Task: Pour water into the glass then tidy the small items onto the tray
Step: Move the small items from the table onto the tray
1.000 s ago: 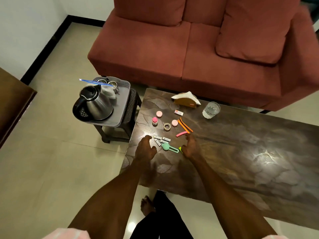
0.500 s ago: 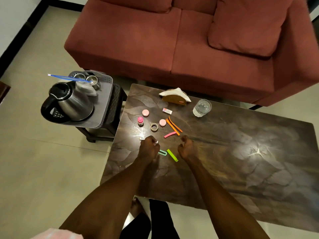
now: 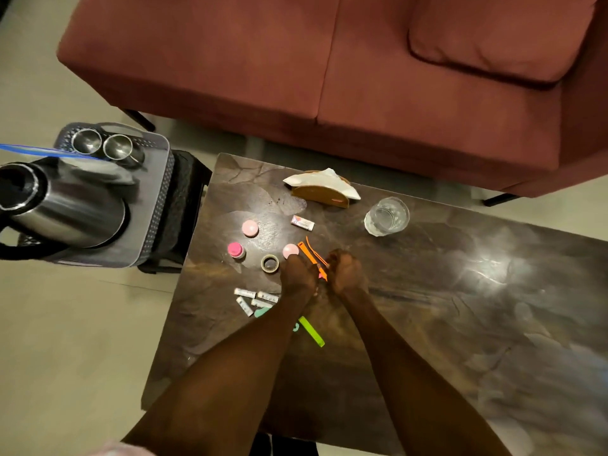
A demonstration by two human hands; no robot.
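orange strips at the fingertips, tray well off to the left

both hands are over the coffee table (image 3: 460, 324), side by side and nearly touching. the left hand (image 3: 297, 274) and the right hand (image 3: 345, 273) are both curled with the knuckles up. the fingertips meet at the orange strips (image 3: 309, 253). a grip on the strips looks likely, but the fingers hide the contact, so it cannot be confirmed for either hand.

the long axis of the orange strips runs diagonally, from the far left end near the pink cap (image 3: 291, 250) down toward the right hand. the near end passes between the two hands. both hands are equally near it.

other small items lie close by:
- tape ring (image 3: 269, 263), just left of the left hand.
- white tubes (image 3: 255, 299), left of the left forearm.
- green strip (image 3: 312, 331), between the forearms, on the near side.

the glass (image 3: 387, 216) stands beyond the right hand and appears to hold water, so the pouring step is judged done.

the tray (image 3: 154, 205) sits on a stool beside the table's left end, with the kettle (image 3: 62, 205) on it. the carry therefore runs leftward, and the left hand is the nearer one for it.
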